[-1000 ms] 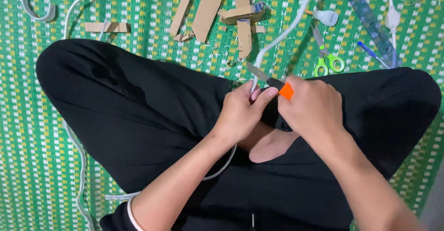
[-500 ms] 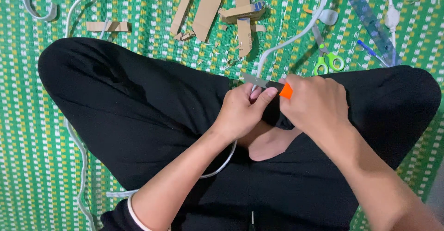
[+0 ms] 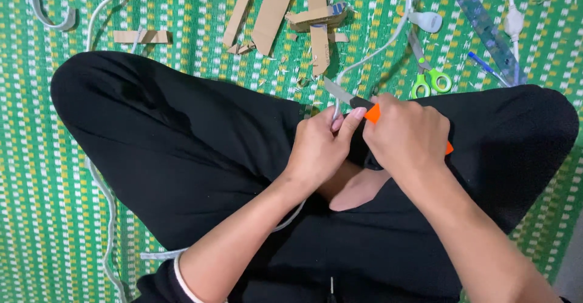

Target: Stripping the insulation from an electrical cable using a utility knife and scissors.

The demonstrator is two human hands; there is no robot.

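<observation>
I sit cross-legged in black trousers on a green woven mat (image 3: 36,175). My right hand (image 3: 405,134) grips an orange-handled utility knife (image 3: 342,94), its grey blade pointing up and left. My left hand (image 3: 318,148) pinches a thin white cable (image 3: 371,53) just below the blade. The cable runs up from my fingers across the mat toward the top edge. Both hands meet over my lap, fingertips almost touching.
Several cardboard strips (image 3: 272,11) lie on the mat above my knees. Green-handled scissors (image 3: 429,77), a clear blue ruler (image 3: 483,25), a blue pen (image 3: 483,65) and a white plug (image 3: 427,20) lie at upper right. Another white cable (image 3: 108,218) trails down the left side.
The knife blade has shifted slightly up and left along the white cable. My hands stay together over my lap, barely moved.
</observation>
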